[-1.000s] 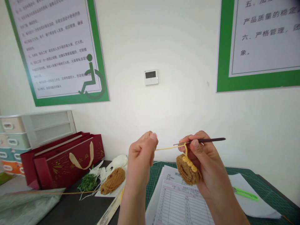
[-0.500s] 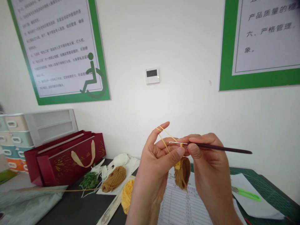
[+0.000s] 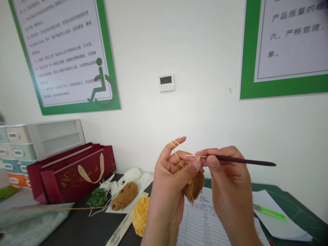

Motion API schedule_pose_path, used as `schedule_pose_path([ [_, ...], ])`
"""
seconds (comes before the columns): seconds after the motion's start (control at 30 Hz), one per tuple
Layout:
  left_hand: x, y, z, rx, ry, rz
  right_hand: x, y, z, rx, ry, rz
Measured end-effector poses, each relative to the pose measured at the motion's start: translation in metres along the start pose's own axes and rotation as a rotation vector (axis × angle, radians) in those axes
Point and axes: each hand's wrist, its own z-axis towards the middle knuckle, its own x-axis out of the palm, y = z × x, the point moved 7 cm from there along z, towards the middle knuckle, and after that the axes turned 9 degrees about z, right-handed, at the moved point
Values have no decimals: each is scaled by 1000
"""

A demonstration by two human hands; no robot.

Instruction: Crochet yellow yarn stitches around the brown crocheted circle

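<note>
My left hand pinches a small crochet piece, brown with some yellow, that hangs below the thumb. Yellow yarn loops over its raised index finger and runs down to the work. Between thumb and fingers, my right hand grips a crochet hook with a dark handle and a metal tip. The hook lies almost level, its tip pointing left, with yellow yarn around the shaft. Fingertips of both hands meet close to the stitches and partly hide them.
A yellow yarn ball, a brown yarn ball and green yarn lie at left, by a red gift bag and drawers. Printed sheets sit below my hands. A green cutter rests on paper at right.
The crochet piece has swung left and turned under my left hand. My left hand has shifted slightly right and down; the hook has moved a little to the right.
</note>
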Motion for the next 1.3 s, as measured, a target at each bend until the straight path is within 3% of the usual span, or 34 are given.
schedule_pose_path([
  [0.17,1,-1,0,12,8,10,-1,0,-1,-9,-11,-8],
  [0.47,0,-1,0,18,18,5,-2,-9,0,122,-7,105],
  [0.93,0,-1,0,27,22,8,1,-4,0,64,22,46],
  [1.3,-1,-3,-1,20,3,44,4,-5,4,102,107,40],
])
